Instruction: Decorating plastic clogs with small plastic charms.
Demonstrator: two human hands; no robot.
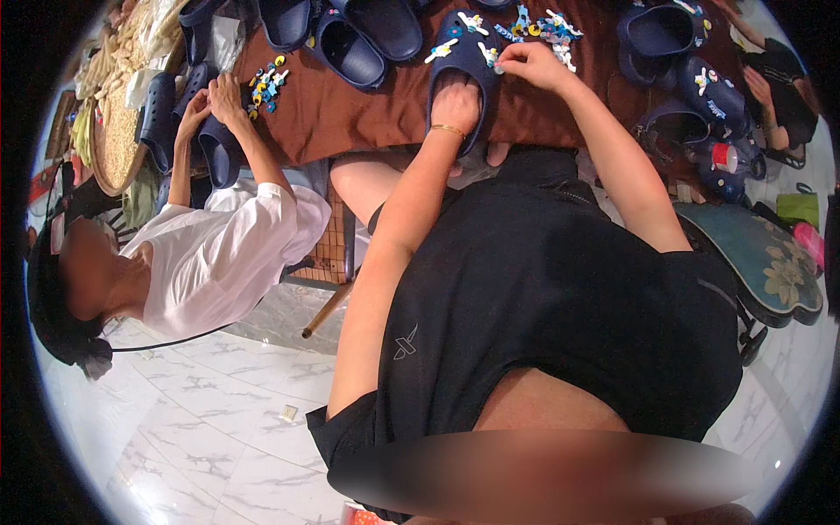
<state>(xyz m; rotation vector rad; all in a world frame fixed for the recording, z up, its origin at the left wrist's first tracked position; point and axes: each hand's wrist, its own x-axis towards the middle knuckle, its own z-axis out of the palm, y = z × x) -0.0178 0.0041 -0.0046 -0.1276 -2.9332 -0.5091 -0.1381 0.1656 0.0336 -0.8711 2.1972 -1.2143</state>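
A navy blue foam clog [444, 72] lies on the brown cloth in front of me, its toe pointing away. Several white, blue and yellow charms [471, 23] sit on its upper. My left hand [457, 107] is inside the clog's opening and holds it; the fingertips are hidden within. At the clog's right side, my right hand [534, 66] is closed in a pinch. Between thumb and forefinger is a small shoe charm [500, 67], mostly covered by the fingertips. Just beyond that hand lies a pile of loose charms [551, 31].
More navy clogs [352, 57] stand along the far edge and at the right [658, 35]. At the left, a person in white [232, 232] works with both hands [219, 101] near clogs and more charms [268, 86]. A padded chair [757, 262] is at my right.
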